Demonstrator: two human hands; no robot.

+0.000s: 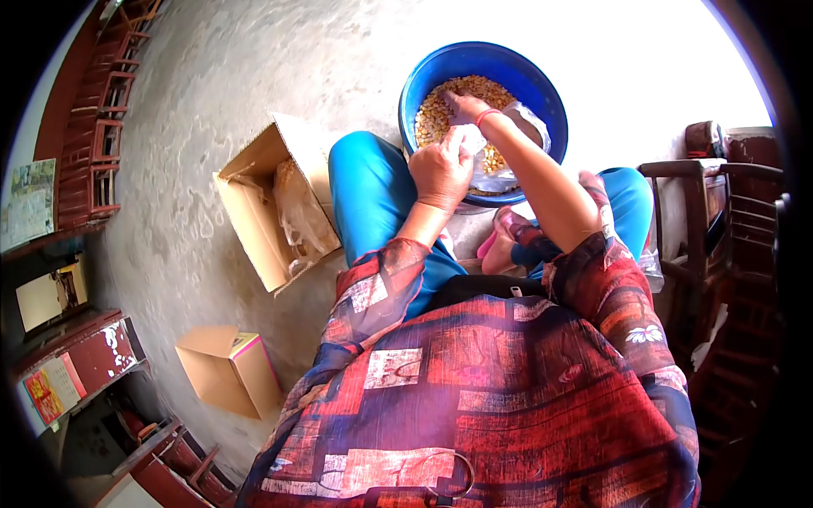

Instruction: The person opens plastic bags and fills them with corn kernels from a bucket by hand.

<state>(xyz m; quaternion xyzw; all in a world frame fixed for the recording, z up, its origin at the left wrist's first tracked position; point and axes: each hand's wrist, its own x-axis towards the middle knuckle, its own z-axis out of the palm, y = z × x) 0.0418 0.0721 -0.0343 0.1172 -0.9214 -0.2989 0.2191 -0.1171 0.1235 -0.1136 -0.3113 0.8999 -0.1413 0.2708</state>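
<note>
A round blue tub stands between my knees, holding yellow kernels that look like dried corn. My left hand is closed at the tub's near left rim, pinching the whitish edge of a clear plastic bag. That bag lies inside the tub, on the kernels. Deeper in, my right hand, with a red band at its wrist, reaches over the bag. Its fingers are stretched out against the kernels, and their tips are partly hidden. My right forearm covers part of the bag.
An open cardboard box with a plastic bag inside stands left of my knee. A smaller open carton sits on the concrete floor behind it. Wooden chairs stand close on the right; more furniture lines the left.
</note>
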